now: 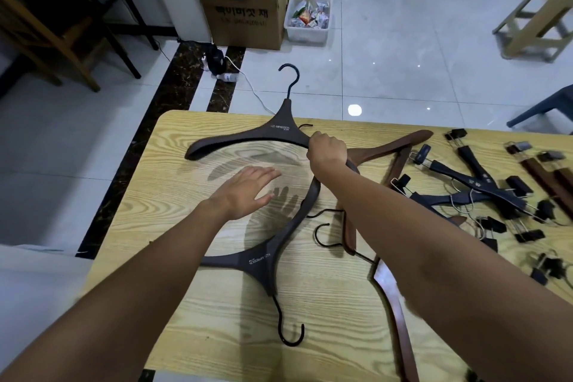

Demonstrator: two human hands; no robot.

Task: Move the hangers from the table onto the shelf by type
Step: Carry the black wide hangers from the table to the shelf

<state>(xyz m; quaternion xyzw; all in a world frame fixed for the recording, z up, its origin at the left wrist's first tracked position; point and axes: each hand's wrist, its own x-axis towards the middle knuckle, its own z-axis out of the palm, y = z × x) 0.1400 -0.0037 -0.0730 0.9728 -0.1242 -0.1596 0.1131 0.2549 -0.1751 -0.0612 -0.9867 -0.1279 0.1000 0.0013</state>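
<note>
Right hand (327, 150) has its fingers wrapped tight round one arm of a dark brown hanger (279, 130), gripping just right of the neck. That one's at the far side of the worktop (186, 304) w/ its black hook poking out past the far edge over the floor, and it throws a curved shadow on the wood, so it looks lifted a bit. Left hand (248, 187) is open, fingers straight and spread, palm down, holding nothing. There's a hand-shaped shadow under it, so it's just above the wood, not on it. A 2nd dark hanger (263, 263) of the same type lies flat nearer me, hook pointing back toward me, one arm running up under my right wrist. To the right of that are reddish-brown wooden hangers (387, 149), partly hidden by my right forearm, can't tell exactly how many. Further right there's a messy pile of clip hangers (477, 183), dark bars w/ black clips, overlapping each other. Beyond the worktop on the tile floor: a cardboard box (248, 18) w/ blue tape, a clear plastic bin (307, 31) touching its right side, and a pale stool (533, 25) well off to the right.
</note>
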